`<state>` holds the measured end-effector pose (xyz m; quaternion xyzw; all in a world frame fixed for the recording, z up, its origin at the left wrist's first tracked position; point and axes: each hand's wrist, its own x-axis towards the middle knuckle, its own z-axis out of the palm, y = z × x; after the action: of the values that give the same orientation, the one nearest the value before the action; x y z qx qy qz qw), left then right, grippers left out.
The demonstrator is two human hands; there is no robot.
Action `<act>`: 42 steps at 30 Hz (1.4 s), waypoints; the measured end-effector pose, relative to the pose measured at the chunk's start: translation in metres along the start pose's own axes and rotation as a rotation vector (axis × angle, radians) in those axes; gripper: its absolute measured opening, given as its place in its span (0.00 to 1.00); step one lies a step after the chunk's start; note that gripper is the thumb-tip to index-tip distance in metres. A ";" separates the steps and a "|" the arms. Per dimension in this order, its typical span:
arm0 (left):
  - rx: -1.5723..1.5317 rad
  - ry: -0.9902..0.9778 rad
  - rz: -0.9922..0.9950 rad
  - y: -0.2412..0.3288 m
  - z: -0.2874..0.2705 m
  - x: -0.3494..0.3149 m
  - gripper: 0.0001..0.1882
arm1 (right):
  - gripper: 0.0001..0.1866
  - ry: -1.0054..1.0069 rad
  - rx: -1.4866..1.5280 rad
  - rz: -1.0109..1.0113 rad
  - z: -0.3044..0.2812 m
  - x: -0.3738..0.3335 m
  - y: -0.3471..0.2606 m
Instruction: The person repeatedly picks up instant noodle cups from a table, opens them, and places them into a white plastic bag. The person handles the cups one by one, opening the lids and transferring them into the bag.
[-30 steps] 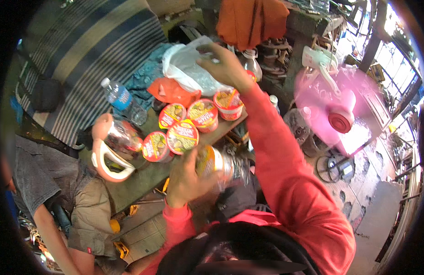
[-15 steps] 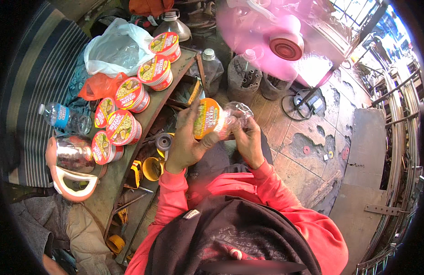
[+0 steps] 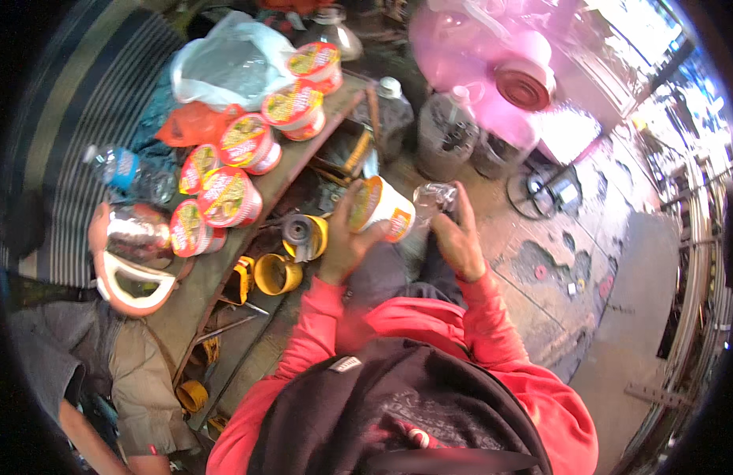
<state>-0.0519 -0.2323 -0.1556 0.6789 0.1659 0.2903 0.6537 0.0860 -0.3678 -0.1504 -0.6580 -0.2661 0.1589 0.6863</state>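
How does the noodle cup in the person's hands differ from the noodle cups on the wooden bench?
The held noodle cup lies tilted on its side in the left hand, clear wrap peeling off by the right hand. The bench cups sit upright, untouched. All share red-yellow lids.

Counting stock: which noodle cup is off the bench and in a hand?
The noodle cup gripped sideways in the left hand, beside the right hand pulling clear wrap. The other cups stand on the bench.
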 end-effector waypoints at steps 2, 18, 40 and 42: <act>-0.072 0.044 -0.050 -0.010 0.002 -0.001 0.42 | 0.26 -0.148 0.239 0.097 0.020 0.024 -0.028; 0.111 0.078 -0.081 0.016 -0.025 -0.069 0.46 | 0.19 -0.578 -0.941 -0.577 0.357 0.300 -0.101; -0.069 0.356 0.069 0.001 -0.030 -0.034 0.42 | 0.17 -0.372 -0.081 -0.678 0.125 0.115 -0.069; 0.021 0.316 0.085 0.009 -0.031 -0.023 0.44 | 0.31 -0.589 -0.185 -0.517 0.070 0.072 -0.046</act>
<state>-0.0904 -0.2225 -0.1516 0.6379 0.2408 0.4191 0.5995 0.0974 -0.2734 -0.0948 -0.5546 -0.6214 0.1382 0.5359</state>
